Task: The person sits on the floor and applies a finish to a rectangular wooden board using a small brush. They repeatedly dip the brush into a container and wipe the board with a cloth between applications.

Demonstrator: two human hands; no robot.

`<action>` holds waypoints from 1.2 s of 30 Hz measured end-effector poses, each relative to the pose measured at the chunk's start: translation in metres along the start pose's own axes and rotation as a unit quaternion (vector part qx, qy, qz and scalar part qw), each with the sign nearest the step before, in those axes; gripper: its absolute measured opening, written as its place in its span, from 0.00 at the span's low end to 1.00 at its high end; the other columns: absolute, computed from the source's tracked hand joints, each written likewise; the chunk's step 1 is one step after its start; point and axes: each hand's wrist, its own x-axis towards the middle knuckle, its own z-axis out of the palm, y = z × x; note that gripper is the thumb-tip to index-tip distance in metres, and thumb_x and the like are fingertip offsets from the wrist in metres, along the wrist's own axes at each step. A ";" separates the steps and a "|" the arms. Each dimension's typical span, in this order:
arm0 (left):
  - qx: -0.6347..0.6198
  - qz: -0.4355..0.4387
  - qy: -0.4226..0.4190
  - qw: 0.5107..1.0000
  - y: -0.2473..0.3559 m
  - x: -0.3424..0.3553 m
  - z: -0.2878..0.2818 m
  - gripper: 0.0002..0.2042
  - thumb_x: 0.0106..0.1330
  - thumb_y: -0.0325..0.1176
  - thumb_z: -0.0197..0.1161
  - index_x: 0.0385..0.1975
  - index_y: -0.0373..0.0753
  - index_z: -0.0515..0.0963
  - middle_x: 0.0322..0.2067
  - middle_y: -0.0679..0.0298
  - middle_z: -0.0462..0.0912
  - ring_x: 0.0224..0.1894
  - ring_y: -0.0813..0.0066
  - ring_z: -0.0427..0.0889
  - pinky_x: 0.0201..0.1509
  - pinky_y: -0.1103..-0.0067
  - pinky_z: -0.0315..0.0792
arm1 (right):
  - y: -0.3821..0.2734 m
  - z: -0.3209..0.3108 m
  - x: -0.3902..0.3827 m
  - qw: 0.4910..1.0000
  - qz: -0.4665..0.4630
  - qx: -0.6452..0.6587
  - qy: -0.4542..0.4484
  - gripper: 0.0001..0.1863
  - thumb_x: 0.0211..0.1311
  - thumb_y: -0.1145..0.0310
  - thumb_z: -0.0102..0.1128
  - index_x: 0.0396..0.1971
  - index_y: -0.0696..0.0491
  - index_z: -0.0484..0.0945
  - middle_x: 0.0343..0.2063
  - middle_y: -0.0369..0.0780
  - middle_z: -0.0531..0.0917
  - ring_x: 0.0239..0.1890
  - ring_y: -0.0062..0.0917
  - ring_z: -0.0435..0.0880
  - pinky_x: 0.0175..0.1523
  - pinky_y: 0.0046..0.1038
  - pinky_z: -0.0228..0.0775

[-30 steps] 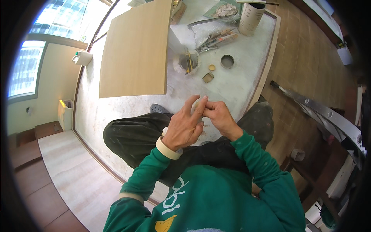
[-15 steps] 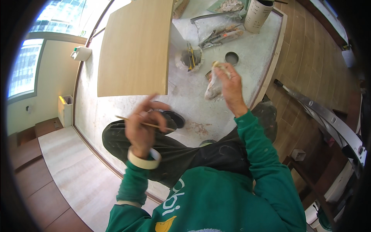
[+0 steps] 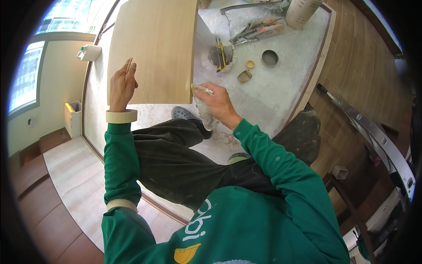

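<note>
A light wood-grain panel (image 3: 151,53) stands in front of me. My left hand (image 3: 123,88) rests at its lower left part, fingers closed around a thin wooden stick (image 3: 129,64) that points away from me; the stick's other end is hidden. At the panel's lower right corner, my right hand (image 3: 220,104) pinches a stained whitish rag (image 3: 205,115), a folded bit of it against the edge and the rest hanging down. A ring of pale masking tape (image 3: 121,116) circles my left wrist, and another tape ring (image 3: 122,204) sits higher on that sleeve.
Beyond my right hand are a small open jar (image 3: 244,77), a yellowish lid (image 3: 250,64), a dark round lid (image 3: 270,58) and a container holding yellow-black cutters (image 3: 220,55). Farther off lie a clear tool bag (image 3: 259,28) and a pale cylinder (image 3: 302,12). A metal ladder (image 3: 360,119) lies right.
My left hand has moved left and forward onto the panel with the stick. My right hand has brought the rag left and nearer, from above the jar to the panel's corner.
</note>
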 end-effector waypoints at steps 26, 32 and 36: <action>-0.159 -0.042 0.075 0.984 0.016 -0.002 -0.024 0.32 0.74 0.53 0.53 0.11 0.34 0.75 0.10 0.67 0.66 0.20 0.78 0.66 0.34 0.76 0.64 | -0.034 -0.007 0.090 0.996 -0.022 -0.019 0.086 0.14 0.59 0.66 0.69 0.38 0.62 0.84 0.28 0.32 0.83 0.29 0.13 0.76 0.36 0.21 0.68; -0.196 -0.052 0.097 0.974 0.019 -0.003 -0.030 0.31 0.75 0.53 0.53 0.13 0.34 0.75 0.09 0.68 0.65 0.19 0.79 0.64 0.32 0.77 0.62 | -0.076 -0.019 0.163 0.996 -0.040 0.013 0.081 0.23 0.56 0.66 0.72 0.45 0.69 0.80 0.39 0.42 0.85 0.41 0.21 0.81 0.49 0.24 0.72; -0.211 -0.054 0.094 0.971 0.016 0.000 -0.033 0.31 0.75 0.53 0.53 0.14 0.34 0.76 0.10 0.69 0.65 0.19 0.80 0.63 0.31 0.78 0.60 | -0.097 -0.024 0.193 0.996 -0.054 0.005 0.076 0.27 0.55 0.65 0.72 0.49 0.70 0.78 0.43 0.43 0.85 0.45 0.24 0.81 0.53 0.25 0.71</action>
